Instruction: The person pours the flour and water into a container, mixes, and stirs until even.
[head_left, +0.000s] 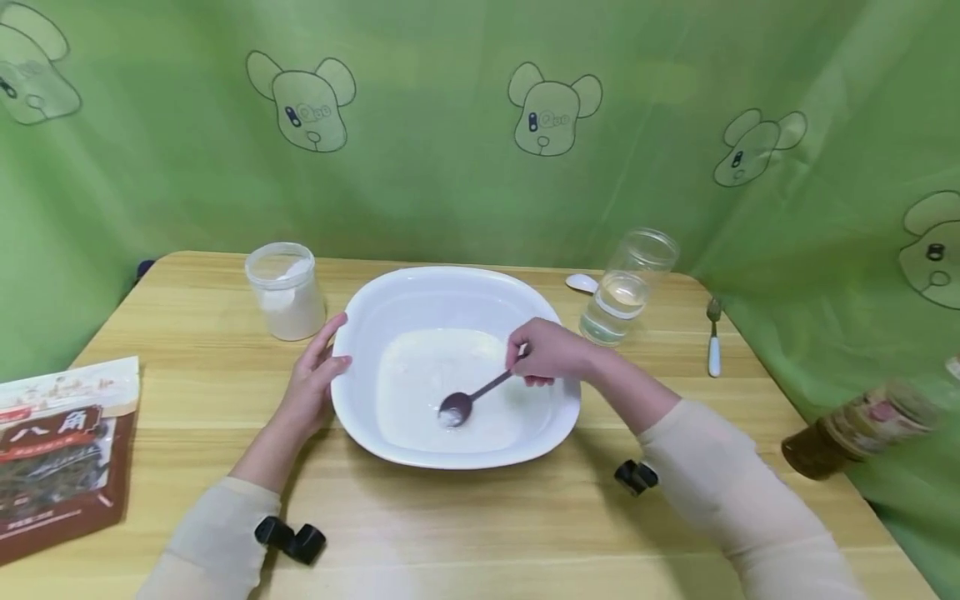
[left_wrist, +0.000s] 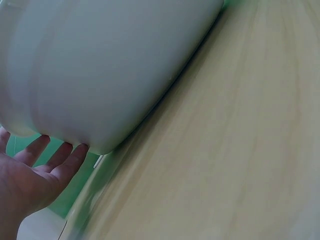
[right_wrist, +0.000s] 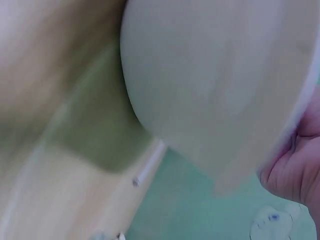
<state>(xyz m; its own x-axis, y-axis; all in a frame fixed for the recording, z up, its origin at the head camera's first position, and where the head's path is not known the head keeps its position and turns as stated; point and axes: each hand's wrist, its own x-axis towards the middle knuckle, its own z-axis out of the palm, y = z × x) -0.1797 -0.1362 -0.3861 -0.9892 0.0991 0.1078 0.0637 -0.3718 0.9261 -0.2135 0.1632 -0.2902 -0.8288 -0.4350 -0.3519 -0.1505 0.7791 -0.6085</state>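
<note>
A white oval basin (head_left: 456, 458) stands on the wooden table with a whitish, wet-looking layer on its bottom. My left hand (head_left: 309, 385) steadies its left side, the thumb tip at the rim. In the left wrist view, extended fingers (left_wrist: 71, 165) touch the basin's outer wall (left_wrist: 110, 65). Over the basin's right side, my right hand (head_left: 551, 350) grips the handle of a dark brown spoon (head_left: 489, 387). The spoon's bowl is low in the basin, with some white stuff at its tip. The right wrist view shows part of that hand (right_wrist: 295, 167) beyond the basin; the spoon is hidden there.
Behind left stands an open jar of white powder (head_left: 288, 304). At the back right are a glass of water (head_left: 617, 302) and a white spoon (head_left: 581, 283). Farther right lie a fork (head_left: 714, 346) and a brown-filled jar (head_left: 840, 433). A star anise bag (head_left: 60, 467) lies left.
</note>
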